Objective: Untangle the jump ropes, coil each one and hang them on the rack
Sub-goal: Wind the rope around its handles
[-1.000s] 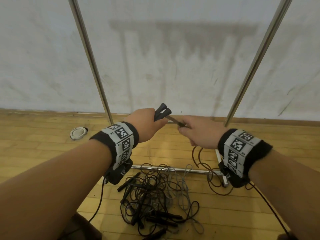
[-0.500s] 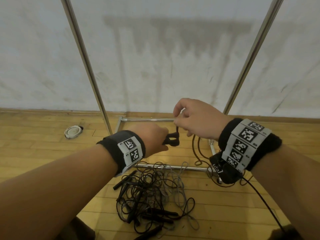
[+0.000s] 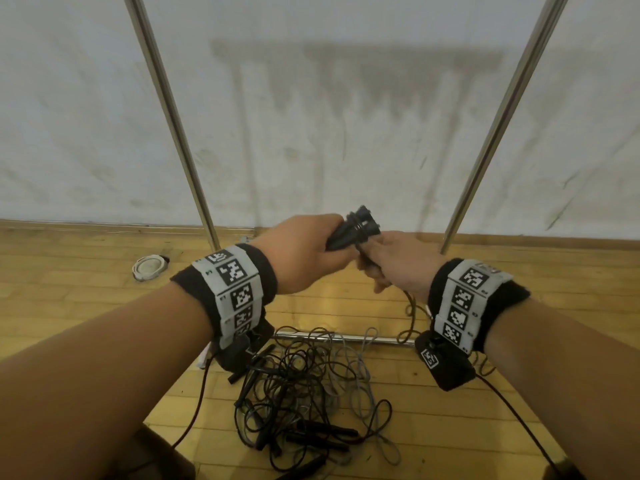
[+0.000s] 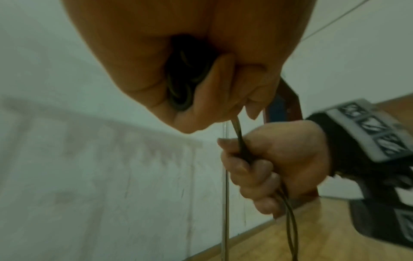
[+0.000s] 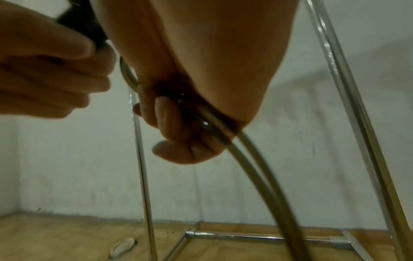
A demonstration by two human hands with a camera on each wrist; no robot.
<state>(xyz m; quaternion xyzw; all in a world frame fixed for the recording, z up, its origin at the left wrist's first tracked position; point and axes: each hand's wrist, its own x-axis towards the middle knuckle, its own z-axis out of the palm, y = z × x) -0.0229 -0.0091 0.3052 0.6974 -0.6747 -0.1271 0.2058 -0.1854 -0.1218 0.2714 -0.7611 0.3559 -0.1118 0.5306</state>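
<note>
Since half a second ago the left hand (image 3: 304, 252) has risen and clenches two black plastic jump-rope handles (image 3: 353, 230) before the chrome tube rack (image 3: 173, 109), a few cord turns around them; the right hand (image 3: 398, 263) grasps the dark cord (image 4: 244, 150), mid-coil. The tangled rope pile (image 3: 304, 386) below holds uncountable ropes.

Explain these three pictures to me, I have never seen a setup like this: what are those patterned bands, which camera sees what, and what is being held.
No machine here: a person wears cameras. The big view looks down from the head; the other two look along each wrist. The checkered bands are wristbands printed with markers. The left hand grips two black handles with rope wound round them. The right hand holds that rope's cord. On the wooden floor lies a tangled rope pile, before a metal rack.
</note>
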